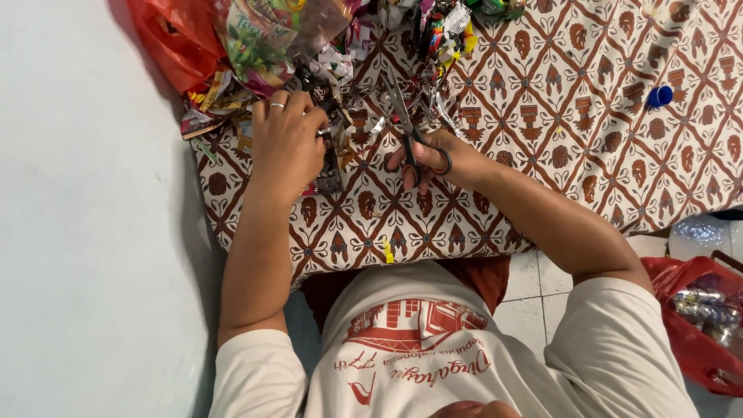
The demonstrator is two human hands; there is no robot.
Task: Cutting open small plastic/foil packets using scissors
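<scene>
Your right hand [445, 159] is closed through the loops of the scissors [406, 128], thumb and fingers threaded in the dark handles, so the blades point away from you toward the heap of wrappers [309, 39] at the far edge of the patterned cloth [580, 116]. The blades look slightly parted, with a thin silvery scrap near their tips — held that way, they are lined up with whatever your other hand feeds them.

Your left hand [285, 139] — ring on one finger — is curled down on a dark foil wrapper [329, 155], fingers pinched together on its upper part, pinning it flat on the cloth just beside the scissors. That keeps the strip taut and within the blades' reach.

An orange plastic bag [174, 39] lies behind the heap, a blue bottle cap [659, 96] sits well apart to the right, and a red bag [689, 310] of shiny pieces rests on the tiled floor [534, 286] by your right elbow.
</scene>
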